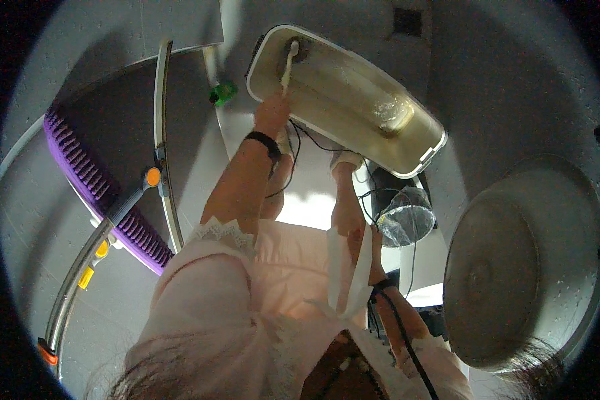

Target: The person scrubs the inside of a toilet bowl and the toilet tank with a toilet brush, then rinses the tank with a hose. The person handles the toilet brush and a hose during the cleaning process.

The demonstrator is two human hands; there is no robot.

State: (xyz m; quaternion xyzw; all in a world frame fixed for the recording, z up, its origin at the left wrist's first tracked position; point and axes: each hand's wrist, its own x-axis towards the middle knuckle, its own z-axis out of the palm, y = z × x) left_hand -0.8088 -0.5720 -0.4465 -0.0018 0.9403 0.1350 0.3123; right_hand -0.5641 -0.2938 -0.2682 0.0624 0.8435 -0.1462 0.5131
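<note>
My left hand (pixel 272 112), with a black band on its wrist, grips a slim pale-handled brush (pixel 288 70). The brush's head touches the inside of the far-left end of an oblong, off-white plastic bin (pixel 325 131), which lies tilted across the upper middle of the view. Inside the bin are brownish stains and a shiny wet patch towards its right end. My right hand (pixel 374 250) is low by my right leg, below the bin; its fingers are partly hidden, and what it may hold cannot be told. A black band is on that wrist too.
At left stand a purple-bristled mop head (pixel 105 185) and metal poles (pixel 162 110). A green object (pixel 223 93) lies near the wall. A plastic-lined waste bin (pixel 407 220) stands right of my legs, a big round basin (pixel 490 270) farther right. Dark cords hang near my feet.
</note>
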